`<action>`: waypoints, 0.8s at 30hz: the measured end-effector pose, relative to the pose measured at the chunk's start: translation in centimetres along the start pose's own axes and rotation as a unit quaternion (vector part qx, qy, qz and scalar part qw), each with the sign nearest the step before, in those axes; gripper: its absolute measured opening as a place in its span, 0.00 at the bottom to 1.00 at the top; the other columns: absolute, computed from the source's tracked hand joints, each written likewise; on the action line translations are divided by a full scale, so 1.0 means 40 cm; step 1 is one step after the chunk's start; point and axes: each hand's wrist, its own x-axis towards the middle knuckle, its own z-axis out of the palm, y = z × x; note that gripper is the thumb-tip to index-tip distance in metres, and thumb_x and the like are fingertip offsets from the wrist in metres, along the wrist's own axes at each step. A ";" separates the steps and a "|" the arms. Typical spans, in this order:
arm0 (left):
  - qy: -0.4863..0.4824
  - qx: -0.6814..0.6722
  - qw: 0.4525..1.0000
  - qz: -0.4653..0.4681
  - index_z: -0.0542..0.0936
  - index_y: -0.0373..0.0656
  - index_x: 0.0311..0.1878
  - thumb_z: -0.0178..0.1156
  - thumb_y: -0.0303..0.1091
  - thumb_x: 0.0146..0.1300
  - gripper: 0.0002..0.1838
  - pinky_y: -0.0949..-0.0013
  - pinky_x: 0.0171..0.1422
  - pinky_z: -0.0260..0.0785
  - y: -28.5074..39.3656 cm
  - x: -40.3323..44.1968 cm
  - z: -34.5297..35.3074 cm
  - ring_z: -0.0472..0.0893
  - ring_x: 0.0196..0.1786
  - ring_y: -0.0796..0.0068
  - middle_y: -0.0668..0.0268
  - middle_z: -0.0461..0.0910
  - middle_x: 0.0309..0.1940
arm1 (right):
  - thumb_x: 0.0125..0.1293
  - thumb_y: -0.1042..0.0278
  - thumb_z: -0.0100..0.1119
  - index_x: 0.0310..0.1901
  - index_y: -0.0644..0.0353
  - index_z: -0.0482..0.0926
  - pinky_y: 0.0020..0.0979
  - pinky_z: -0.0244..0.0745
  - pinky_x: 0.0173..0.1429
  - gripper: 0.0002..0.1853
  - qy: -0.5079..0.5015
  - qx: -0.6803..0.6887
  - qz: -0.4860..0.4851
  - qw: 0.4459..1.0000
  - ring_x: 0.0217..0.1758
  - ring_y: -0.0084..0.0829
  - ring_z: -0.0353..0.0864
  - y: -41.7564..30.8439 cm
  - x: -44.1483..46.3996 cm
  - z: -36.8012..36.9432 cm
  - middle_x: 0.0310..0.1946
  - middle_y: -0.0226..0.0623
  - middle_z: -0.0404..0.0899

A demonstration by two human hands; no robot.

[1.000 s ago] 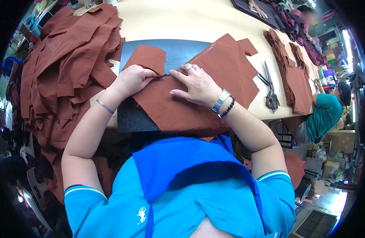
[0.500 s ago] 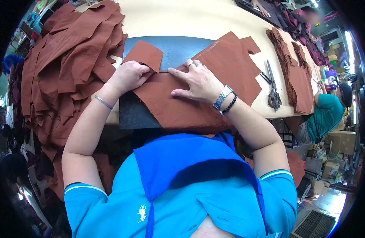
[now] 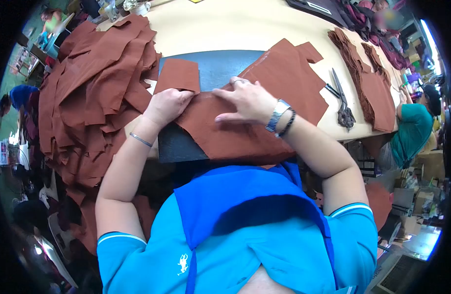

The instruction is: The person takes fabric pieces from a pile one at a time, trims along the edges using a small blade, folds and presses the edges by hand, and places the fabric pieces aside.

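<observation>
A large rust-brown fabric piece (image 3: 284,103) lies over a dark board (image 3: 225,66) in front of me. At its upper left, a small squarish fabric flap (image 3: 179,74) of the same colour meets its edge. My left hand (image 3: 170,104) is closed in a pinch on the fabric edge where the two meet; its fingertips are partly hidden. My right hand (image 3: 250,102) rests on the large piece with fingers spread, slightly blurred, its index finger pointing toward the left hand.
A heap of brown fabric pieces (image 3: 98,83) covers the table's left side. Large scissors (image 3: 344,115) lie to the right, beside a stack of brown pieces (image 3: 375,98). A person in a green shirt (image 3: 414,130) sits at the right edge. A black case (image 3: 318,9) stands at the back.
The small flap has turned and now sits straighter along the large piece. My left hand has shifted with it. My right hand moved slightly on the fabric, and the whole view has swung a little.
</observation>
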 end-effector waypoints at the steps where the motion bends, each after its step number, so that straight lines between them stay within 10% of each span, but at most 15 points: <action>1: 0.000 0.004 1.000 -0.016 0.84 0.54 0.48 0.55 0.41 0.70 0.11 0.53 0.35 0.79 0.021 0.001 -0.014 0.85 0.31 0.55 0.58 0.83 0.27 | 0.61 0.23 0.53 0.65 0.46 0.75 0.65 0.67 0.65 0.40 -0.019 0.020 0.011 1.000 0.69 0.53 0.69 0.016 -0.010 -0.015 0.63 0.55 0.69; 6: 0.131 -0.017 0.991 0.020 0.82 0.45 0.54 0.60 0.40 0.68 0.15 0.55 0.50 0.73 0.115 -0.054 -0.070 0.81 0.48 0.56 0.58 0.80 0.51 | 0.63 0.25 0.52 0.72 0.47 0.66 0.67 0.52 0.75 0.43 0.055 -0.002 0.007 0.998 0.80 0.48 0.54 0.097 -0.074 0.033 0.76 0.45 0.58; 11: -0.005 -0.103 0.974 -0.200 0.81 0.39 0.34 0.65 0.52 0.63 0.22 0.56 0.49 0.70 0.224 -0.197 -0.094 0.79 0.42 0.54 0.57 0.78 0.34 | 0.65 0.25 0.50 0.78 0.46 0.56 0.66 0.38 0.79 0.47 0.079 0.019 0.064 0.995 0.83 0.47 0.45 0.076 -0.096 0.098 0.79 0.43 0.50; 19: 0.108 -0.137 0.958 -0.228 0.82 0.31 0.43 0.64 0.53 0.65 0.27 0.49 0.54 0.69 0.248 -0.168 -0.012 0.78 0.48 0.44 0.44 0.80 0.44 | 0.64 0.23 0.47 0.77 0.46 0.58 0.72 0.43 0.75 0.47 0.120 0.036 0.136 0.983 0.81 0.51 0.50 -0.053 -0.052 0.114 0.76 0.50 0.56; 24: 0.080 -0.157 0.956 -0.235 0.81 0.32 0.48 0.63 0.44 0.67 0.21 0.50 0.50 0.72 0.224 -0.179 -0.013 0.80 0.44 0.46 0.47 0.82 0.41 | 0.63 0.23 0.50 0.66 0.48 0.74 0.60 0.66 0.62 0.41 0.177 -0.027 0.118 0.977 0.68 0.45 0.68 -0.026 -0.014 0.103 0.65 0.47 0.70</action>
